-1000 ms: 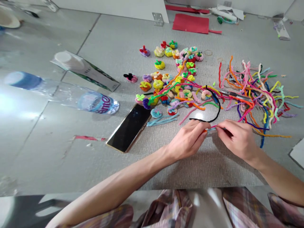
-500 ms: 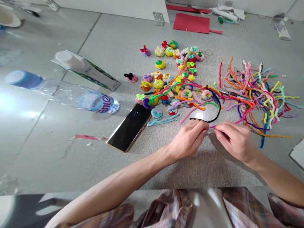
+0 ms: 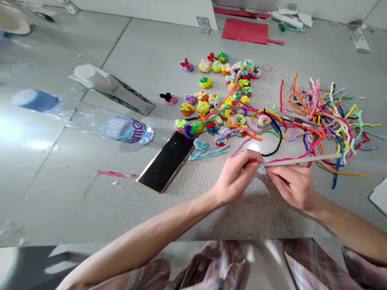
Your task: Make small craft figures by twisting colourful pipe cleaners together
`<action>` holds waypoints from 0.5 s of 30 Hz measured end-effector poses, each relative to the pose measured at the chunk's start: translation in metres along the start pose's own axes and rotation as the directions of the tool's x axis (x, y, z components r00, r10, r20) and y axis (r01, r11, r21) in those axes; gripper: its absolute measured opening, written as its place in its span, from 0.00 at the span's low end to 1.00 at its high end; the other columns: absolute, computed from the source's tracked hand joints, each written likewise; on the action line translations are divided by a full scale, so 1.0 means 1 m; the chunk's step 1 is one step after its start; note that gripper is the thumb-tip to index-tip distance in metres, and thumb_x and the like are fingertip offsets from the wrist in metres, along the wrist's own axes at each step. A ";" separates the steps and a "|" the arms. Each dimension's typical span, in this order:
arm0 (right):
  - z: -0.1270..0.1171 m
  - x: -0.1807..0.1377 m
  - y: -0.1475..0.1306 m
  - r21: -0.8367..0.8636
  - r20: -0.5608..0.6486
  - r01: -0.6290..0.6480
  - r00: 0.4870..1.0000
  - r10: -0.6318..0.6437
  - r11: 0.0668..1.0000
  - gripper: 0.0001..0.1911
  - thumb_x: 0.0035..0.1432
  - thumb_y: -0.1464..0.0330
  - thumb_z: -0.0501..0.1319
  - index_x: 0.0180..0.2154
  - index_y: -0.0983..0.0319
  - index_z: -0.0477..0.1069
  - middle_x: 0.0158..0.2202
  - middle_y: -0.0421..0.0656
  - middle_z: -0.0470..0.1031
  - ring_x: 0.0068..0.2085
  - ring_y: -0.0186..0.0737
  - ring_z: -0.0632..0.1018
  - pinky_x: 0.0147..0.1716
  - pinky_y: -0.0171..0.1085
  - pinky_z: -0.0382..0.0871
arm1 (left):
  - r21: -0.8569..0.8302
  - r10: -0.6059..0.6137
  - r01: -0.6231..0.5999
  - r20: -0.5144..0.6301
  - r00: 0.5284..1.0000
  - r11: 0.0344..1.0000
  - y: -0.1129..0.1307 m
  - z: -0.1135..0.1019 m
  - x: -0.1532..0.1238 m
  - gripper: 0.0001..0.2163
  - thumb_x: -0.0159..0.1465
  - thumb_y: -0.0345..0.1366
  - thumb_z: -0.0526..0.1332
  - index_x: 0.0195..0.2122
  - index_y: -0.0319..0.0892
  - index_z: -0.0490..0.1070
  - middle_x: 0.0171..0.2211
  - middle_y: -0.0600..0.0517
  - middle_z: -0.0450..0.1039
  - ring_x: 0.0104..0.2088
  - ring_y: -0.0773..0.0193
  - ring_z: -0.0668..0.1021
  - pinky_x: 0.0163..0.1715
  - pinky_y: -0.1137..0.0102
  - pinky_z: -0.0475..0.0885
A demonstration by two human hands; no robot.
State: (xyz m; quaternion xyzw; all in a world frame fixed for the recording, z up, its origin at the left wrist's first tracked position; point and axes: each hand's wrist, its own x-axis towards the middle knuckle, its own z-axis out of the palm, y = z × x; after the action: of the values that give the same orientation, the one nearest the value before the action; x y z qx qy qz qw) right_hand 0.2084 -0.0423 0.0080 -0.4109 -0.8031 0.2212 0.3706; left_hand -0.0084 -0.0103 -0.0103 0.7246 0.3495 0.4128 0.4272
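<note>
My left hand [image 3: 237, 175] and my right hand [image 3: 290, 183] meet over the grey table [image 3: 169, 52], fingertips pinched together. Between them is a small orange and light-blue bit of pipe cleaner [image 3: 256, 164]. A pale stick [image 3: 302, 160] runs rightward from my right fingers. A black pipe cleaner [image 3: 276, 139] curves just beyond my hands. To the right lies a tangle of loose coloured pipe cleaners [image 3: 329, 117]. Several small finished pipe-cleaner flowers [image 3: 223, 92] are spread behind my hands.
A dark phone [image 3: 166, 161] lies left of my left hand. Further left a plastic water bottle [image 3: 90, 119] and a carton [image 3: 111, 88] lie on their sides. Red paper [image 3: 244, 31] sits at the far edge. Light-blue pipe cleaner pieces [image 3: 208, 152] lie by the phone.
My hands have shifted slightly toward me. The pale stick now shows sticking out to the right from my right fingers, where before it was hidden under the hand.
</note>
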 end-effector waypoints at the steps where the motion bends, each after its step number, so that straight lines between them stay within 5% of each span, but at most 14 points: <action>1: -0.001 0.002 0.002 0.077 0.035 -0.065 0.997 0.063 0.995 0.10 0.76 0.73 0.60 0.45 0.60 0.81 0.33 0.40 0.85 0.32 0.36 0.82 0.35 0.35 0.75 | -0.024 0.023 -0.022 0.021 1.000 0.999 -0.001 -0.001 0.000 0.07 0.77 0.36 0.56 0.44 0.42 0.73 0.37 0.50 0.79 0.33 0.64 0.76 0.35 0.69 0.72; 5: -0.015 0.014 0.015 0.294 0.290 -0.318 0.928 0.233 0.901 0.13 0.75 0.64 0.64 0.35 0.61 0.79 0.26 0.37 0.76 0.27 0.33 0.74 0.27 0.33 0.65 | -0.146 0.179 -0.156 0.163 0.970 0.977 -0.008 -0.004 0.002 0.07 0.78 0.35 0.56 0.43 0.43 0.72 0.35 0.50 0.78 0.33 0.64 0.77 0.35 0.70 0.72; 8: -0.028 0.019 0.020 0.299 0.425 -0.413 0.865 0.268 0.860 0.14 0.74 0.65 0.64 0.33 0.61 0.78 0.27 0.36 0.74 0.28 0.33 0.72 0.28 0.33 0.62 | -0.146 0.246 -0.209 0.312 0.918 0.967 -0.011 -0.003 0.006 0.07 0.78 0.34 0.55 0.43 0.43 0.71 0.34 0.49 0.78 0.34 0.63 0.78 0.37 0.69 0.74; 11: -0.036 0.021 0.021 0.202 0.419 -0.358 0.873 0.250 0.912 0.10 0.72 0.68 0.66 0.35 0.61 0.79 0.30 0.37 0.77 0.30 0.33 0.74 0.30 0.33 0.63 | -0.053 0.246 -0.246 0.405 0.881 0.968 -0.011 -0.001 0.008 0.09 0.79 0.33 0.53 0.42 0.42 0.70 0.34 0.49 0.77 0.35 0.62 0.78 0.39 0.68 0.74; 15: -0.035 0.019 0.018 0.031 0.310 -0.125 0.944 0.110 0.992 0.11 0.73 0.71 0.65 0.33 0.61 0.76 0.31 0.39 0.76 0.32 0.35 0.75 0.34 0.35 0.65 | 0.149 0.136 -0.203 0.372 0.918 0.968 -0.010 0.003 0.006 0.09 0.78 0.32 0.52 0.44 0.42 0.71 0.35 0.49 0.78 0.36 0.61 0.80 0.39 0.68 0.75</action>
State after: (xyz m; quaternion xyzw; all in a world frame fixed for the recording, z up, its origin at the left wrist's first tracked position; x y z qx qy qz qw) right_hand 0.2367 -0.0144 0.0257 -0.4092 -0.8193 0.3240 0.2374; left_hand -0.0046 -0.0022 -0.0187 0.8516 0.2380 0.2752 0.3773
